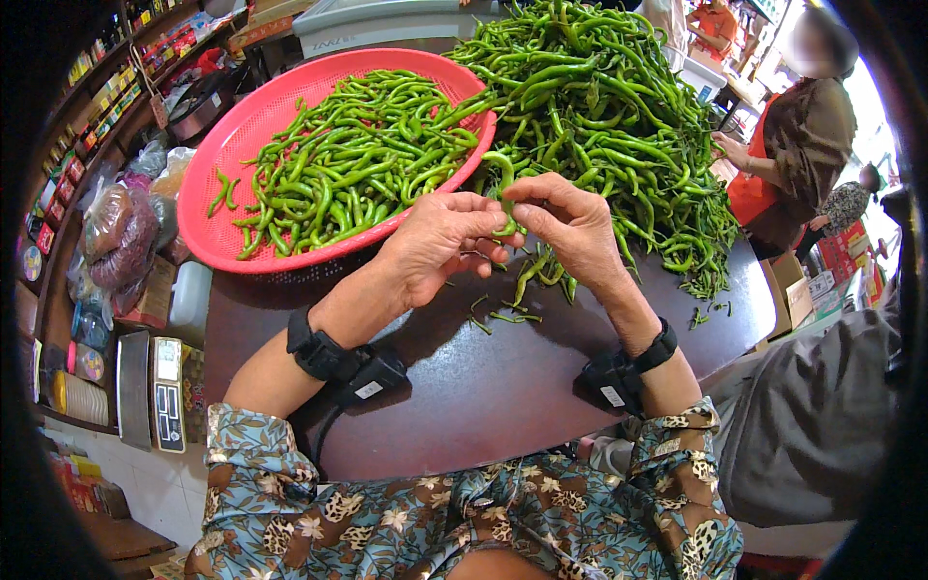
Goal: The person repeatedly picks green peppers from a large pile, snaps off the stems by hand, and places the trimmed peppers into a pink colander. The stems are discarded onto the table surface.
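Green pepper (pixel 507 178), partly covered by fingers (pixel 468 223), is above the dark table (pixel 464 396). From the left: shelf goods (pixel 72 193) are hard to make out; a pink basket (pixel 215 166) holds more peppers (pixel 333 184); the left hand (pixel 435 244) and right hand (pixel 572 228) both pinch the pepper; a pepper heap (pixel 609 126) hides the table's far side; another person (pixel 817 130) stands beyond, lower legs hidden.

Bright green peppers (pixel 599 126) are heaped toward the far right corner of the dark reddish-brown table (pixel 454 416); more green fills a coral-pink basket (pixel 220 145) at its far left corner. By the near edge, a greyish-blue shirt (pixel 396 541) bears brown patches, leopard spots and cream flowers.
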`<state>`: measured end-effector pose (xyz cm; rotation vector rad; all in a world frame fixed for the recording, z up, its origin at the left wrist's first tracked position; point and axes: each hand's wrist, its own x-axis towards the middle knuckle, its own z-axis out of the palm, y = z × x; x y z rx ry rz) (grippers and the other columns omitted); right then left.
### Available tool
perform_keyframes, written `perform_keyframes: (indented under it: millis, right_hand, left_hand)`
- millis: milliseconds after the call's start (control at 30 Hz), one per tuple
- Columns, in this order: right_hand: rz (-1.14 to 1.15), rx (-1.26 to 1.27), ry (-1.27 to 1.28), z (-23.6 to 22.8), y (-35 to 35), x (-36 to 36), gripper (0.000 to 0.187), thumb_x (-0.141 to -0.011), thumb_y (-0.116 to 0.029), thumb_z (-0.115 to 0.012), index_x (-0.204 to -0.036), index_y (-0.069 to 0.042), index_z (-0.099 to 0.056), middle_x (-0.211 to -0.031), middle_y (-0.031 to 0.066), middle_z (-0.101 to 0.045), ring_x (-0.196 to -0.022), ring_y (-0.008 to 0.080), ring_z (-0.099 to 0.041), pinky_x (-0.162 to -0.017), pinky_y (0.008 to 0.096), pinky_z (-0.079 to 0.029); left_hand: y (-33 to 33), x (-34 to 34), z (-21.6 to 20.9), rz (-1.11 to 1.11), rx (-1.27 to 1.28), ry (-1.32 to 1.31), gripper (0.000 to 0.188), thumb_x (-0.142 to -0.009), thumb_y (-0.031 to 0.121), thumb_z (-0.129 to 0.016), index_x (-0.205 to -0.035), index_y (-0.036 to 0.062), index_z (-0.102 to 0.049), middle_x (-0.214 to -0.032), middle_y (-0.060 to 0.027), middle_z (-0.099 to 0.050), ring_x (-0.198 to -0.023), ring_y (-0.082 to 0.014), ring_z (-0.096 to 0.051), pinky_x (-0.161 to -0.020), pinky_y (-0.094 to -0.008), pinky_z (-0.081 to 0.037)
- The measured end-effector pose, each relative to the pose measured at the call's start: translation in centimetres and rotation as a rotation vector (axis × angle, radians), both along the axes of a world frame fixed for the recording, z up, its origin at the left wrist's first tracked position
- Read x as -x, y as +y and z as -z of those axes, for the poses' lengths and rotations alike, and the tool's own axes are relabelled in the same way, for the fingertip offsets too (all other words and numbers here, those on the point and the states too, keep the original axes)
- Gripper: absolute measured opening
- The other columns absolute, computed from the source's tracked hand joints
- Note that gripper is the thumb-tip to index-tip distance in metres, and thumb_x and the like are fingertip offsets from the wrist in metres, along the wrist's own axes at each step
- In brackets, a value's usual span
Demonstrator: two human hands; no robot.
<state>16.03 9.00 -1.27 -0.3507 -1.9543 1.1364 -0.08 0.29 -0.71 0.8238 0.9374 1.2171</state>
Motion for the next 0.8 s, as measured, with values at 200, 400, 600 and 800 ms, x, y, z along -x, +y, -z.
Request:
perform_keyframes:
  millis: [200,400,600,800]
  right_hand:
    - [-0.020,-0.012,-0.009,0.00,-0.20,0.05,0.016,-0.080,-0.005,-0.062,-0.096,-0.002,-0.064,-0.089,0.0046,-0.060,-0.079,0.0098,-0.058,-0.067,0.0221,-0.048]
    - [0.015,-0.058,-0.034,0.04,-0.12,-0.04,0.017,-0.080,-0.005,-0.060,-0.097,-0.004,-0.064,-0.089,0.0043,-0.060,-0.078,0.0095,-0.056,-0.065,0.0218,-0.046]
    - [0.033,-0.102,-0.046,-0.52,-0.19,-0.39,0.018,-0.077,-0.004,-0.059,-0.094,-0.002,-0.062,-0.088,0.0041,-0.059,-0.075,0.0097,-0.056,-0.061,0.0220,-0.044]
    - [0.037,-0.289,-0.087,-0.84,-0.47,-0.47,0.016,-0.075,-0.004,-0.061,-0.090,-0.001,-0.061,-0.082,0.0047,-0.058,-0.068,0.0116,-0.055,-0.058,0.0232,-0.044]
  left_hand:
    - [-0.16,-0.21,0.01,-0.017,0.017,-0.071,0.015,-0.082,0.015,-0.063,-0.091,0.0050,-0.056,-0.080,-0.0052,-0.062,-0.065,-0.0106,-0.058,-0.055,-0.0243,-0.048]
    - [-0.17,-0.16,-0.08,-0.040,0.025,-0.102,0.015,-0.080,0.015,-0.065,-0.088,0.0051,-0.057,-0.075,-0.0037,-0.060,-0.063,-0.0106,-0.057,-0.055,-0.0240,-0.046]
    - [0.08,0.18,-0.11,-0.157,-0.020,-0.081,0.014,-0.080,0.017,-0.065,-0.084,0.0061,-0.057,-0.070,-0.0022,-0.059,-0.060,-0.0097,-0.055,-0.051,-0.0233,-0.043]
    - [0.01,0.26,0.05,-0.180,-0.069,-0.015,0.011,-0.081,0.017,-0.064,-0.084,0.0081,-0.057,-0.071,-0.0008,-0.058,-0.062,-0.0082,-0.055,-0.052,-0.0224,-0.043]
